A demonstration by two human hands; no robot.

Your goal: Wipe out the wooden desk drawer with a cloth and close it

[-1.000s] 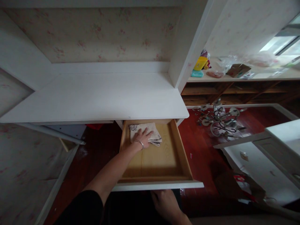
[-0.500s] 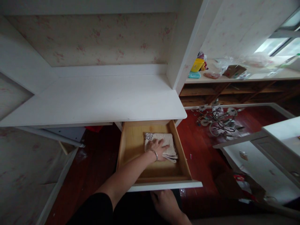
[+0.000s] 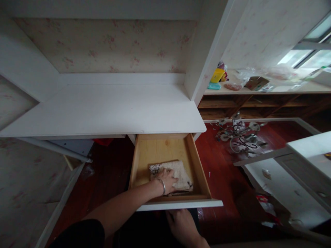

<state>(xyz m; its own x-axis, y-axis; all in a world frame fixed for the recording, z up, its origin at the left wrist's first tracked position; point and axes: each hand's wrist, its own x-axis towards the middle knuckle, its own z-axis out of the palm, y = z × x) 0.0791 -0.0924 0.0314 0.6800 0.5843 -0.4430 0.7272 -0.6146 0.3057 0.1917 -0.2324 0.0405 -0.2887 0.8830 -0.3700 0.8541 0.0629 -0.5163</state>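
Resting the left hand [image 3: 168, 179] on a folded cloth [image 3: 184, 175] inside a pulled-out wooden drawer [image 3: 159, 147].
Spreading the left fingers, palm down, across the cloth, close to the drawer's white front panel [image 3: 201, 204], with a dark-patterned cloth corner toward the left; wearing a silver bracelet [image 3: 162, 187] on that wrist. Holding the right hand [image 3: 184, 225] curled just below the panel, fingertips hidden: cannot tell whether pinching the edge or merely touching.

Dim room, pale window [image 3: 314, 46] glare rightward
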